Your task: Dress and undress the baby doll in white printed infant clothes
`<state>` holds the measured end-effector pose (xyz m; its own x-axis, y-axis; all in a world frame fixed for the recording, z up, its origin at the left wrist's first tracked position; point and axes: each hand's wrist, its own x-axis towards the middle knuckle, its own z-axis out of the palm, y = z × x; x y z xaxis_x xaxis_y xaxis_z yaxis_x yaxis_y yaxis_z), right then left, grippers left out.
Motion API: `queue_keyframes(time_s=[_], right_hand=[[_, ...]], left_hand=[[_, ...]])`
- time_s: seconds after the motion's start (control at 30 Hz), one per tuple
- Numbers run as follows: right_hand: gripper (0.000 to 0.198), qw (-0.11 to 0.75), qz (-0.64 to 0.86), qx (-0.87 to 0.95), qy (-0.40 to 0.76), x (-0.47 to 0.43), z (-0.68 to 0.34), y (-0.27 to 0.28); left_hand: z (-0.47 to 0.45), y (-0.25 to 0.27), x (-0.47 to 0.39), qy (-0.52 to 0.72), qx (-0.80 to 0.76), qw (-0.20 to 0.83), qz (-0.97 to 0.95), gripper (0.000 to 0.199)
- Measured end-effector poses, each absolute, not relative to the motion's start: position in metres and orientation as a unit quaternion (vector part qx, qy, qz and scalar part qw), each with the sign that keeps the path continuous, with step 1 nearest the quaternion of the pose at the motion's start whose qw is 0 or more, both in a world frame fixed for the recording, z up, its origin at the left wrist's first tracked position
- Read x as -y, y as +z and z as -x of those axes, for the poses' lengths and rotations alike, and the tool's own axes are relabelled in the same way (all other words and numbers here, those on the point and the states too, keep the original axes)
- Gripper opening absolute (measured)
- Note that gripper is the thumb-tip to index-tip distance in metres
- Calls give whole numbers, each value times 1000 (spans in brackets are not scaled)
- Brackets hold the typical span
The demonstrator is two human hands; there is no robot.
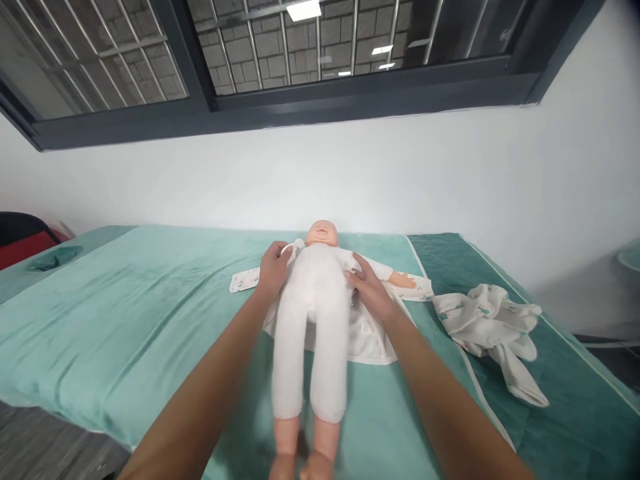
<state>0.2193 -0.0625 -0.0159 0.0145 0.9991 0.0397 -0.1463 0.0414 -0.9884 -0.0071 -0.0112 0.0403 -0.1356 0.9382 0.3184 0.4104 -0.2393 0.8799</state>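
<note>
A baby doll [318, 280] with a white cloth body lies on its back, head toward the wall and bare feet toward me. Beneath it a white printed baby shirt [373, 337] is spread open, one sleeve sticking out on each side. My left hand [275, 265] is closed beside the doll's shoulder, pinching white cloth, which looks like part of the shirt. The doll's arm on that side is mostly hidden. My right hand [367, 285] rests against the doll's other side, thumb and fingers apart, below its outstretched arm.
A crumpled white printed garment [493, 327] lies to the right on a darker green cloth [565, 373]. Light green sheet [125, 313] covers the bed. A white wall [350, 173] and a barred window [300, 53] stand behind. Something red and black [25, 240] is at far left.
</note>
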Motion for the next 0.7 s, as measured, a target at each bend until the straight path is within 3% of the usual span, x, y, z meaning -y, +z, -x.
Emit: queue_keyframes(time_s=[0.23, 0.37, 0.47, 0.6, 0.7], right_hand=[[96, 500, 462, 486, 548, 65, -218, -15], [94, 507, 461, 488, 541, 64, -219, -17], [94, 508, 453, 488, 547, 66, -219, -15], [91, 499, 461, 498, 539, 69, -219, -11], [93, 489, 478, 499, 532, 69, -219, -9]], left_hand=[[-6, 90, 32, 385, -585, 301, -647, 14], [-15, 121, 62, 294, -515, 440, -674, 16], [-16, 132, 73, 312, -487, 500, -645, 21], [-10, 115, 65, 394, -521, 392, -648, 21], [-9, 92, 57, 354, -550, 287, -700, 22]])
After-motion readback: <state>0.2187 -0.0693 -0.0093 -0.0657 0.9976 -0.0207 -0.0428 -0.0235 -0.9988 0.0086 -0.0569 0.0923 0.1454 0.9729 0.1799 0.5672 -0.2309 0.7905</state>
